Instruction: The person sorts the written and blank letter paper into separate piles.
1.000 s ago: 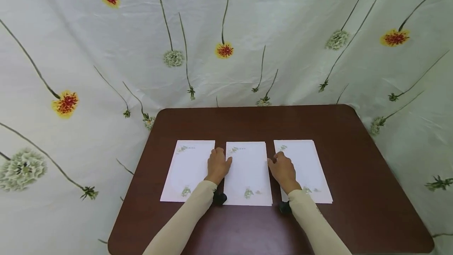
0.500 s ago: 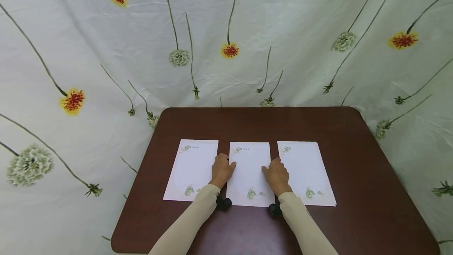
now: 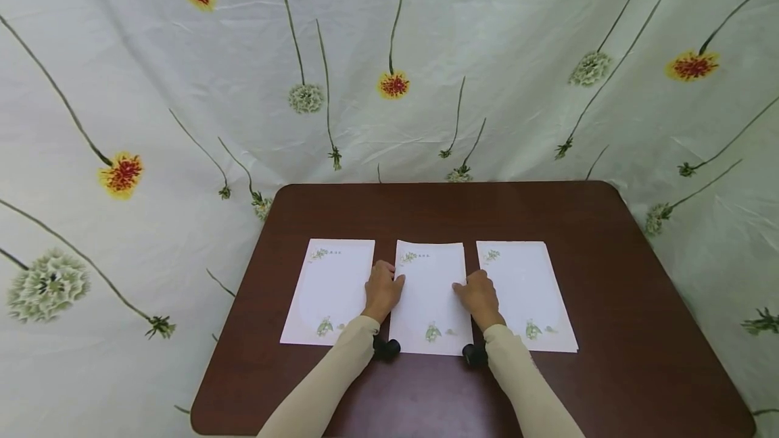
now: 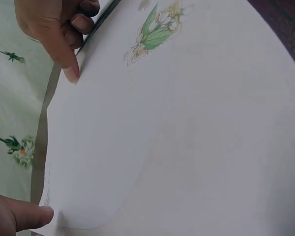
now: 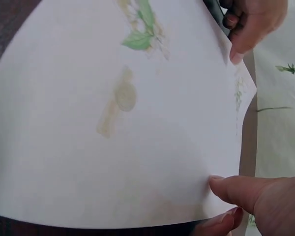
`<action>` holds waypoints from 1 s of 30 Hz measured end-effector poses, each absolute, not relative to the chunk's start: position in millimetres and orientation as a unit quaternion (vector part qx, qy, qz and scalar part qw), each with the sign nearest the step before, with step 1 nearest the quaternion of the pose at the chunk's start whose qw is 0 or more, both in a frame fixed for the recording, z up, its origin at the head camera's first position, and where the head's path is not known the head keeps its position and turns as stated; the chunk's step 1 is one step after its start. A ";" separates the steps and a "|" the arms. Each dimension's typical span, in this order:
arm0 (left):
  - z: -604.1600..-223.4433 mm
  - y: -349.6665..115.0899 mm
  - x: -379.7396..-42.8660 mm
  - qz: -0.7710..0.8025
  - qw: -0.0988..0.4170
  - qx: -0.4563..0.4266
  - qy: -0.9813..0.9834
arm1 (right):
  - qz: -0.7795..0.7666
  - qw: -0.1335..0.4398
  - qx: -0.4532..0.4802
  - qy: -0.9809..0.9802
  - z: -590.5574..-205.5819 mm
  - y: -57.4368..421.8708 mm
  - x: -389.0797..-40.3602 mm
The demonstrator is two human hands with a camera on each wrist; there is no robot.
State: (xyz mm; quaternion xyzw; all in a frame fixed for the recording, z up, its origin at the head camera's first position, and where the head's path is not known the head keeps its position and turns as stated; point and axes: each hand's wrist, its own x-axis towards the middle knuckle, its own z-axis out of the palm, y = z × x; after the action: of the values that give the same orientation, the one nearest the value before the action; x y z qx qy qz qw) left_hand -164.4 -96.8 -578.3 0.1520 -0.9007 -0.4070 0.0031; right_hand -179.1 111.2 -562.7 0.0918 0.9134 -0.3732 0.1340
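A white sheet of stationery paper (image 3: 429, 303), printed with green floral motifs, is in the middle of the head view. My left hand (image 3: 382, 291) pinches its left edge, and my right hand (image 3: 479, 297) pinches the right edge, thumbs on top. Between the hands the paper bows, its top edge curving. In the left wrist view my left thumb (image 4: 32, 216) presses on the sheet near a corner. Close up in the right wrist view, my right thumb (image 5: 236, 189) lies over the sheet with a fingertip beneath its edge. The other fingers are mostly hidden.
On the brown table (image 3: 438, 211), a similar paper (image 3: 316, 296) lies to the left and another (image 3: 523, 289) to the right. A flower-printed cloth (image 3: 243, 32) hangs behind. Black wrist devices (image 3: 386, 350) sit below the cream sleeves (image 3: 322, 384).
My right hand has moved left from the right paper's edge to the middle sheet and gripped it. The middle sheet's top edge now curves. The left hand stays near the same edge.
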 end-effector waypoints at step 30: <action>-574.8 -111.9 -168.8 -0.388 -0.018 0.137 -0.911 | -0.355 0.169 -0.016 0.919 -540.6 130.1 -191.1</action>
State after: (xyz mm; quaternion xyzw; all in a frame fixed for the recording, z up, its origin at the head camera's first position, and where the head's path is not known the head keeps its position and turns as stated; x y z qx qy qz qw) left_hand -168.8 -111.9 -574.8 0.1370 -0.9114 -0.3878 -0.0178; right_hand -191.1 130.1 -540.6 -0.0161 0.9193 -0.3553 0.1686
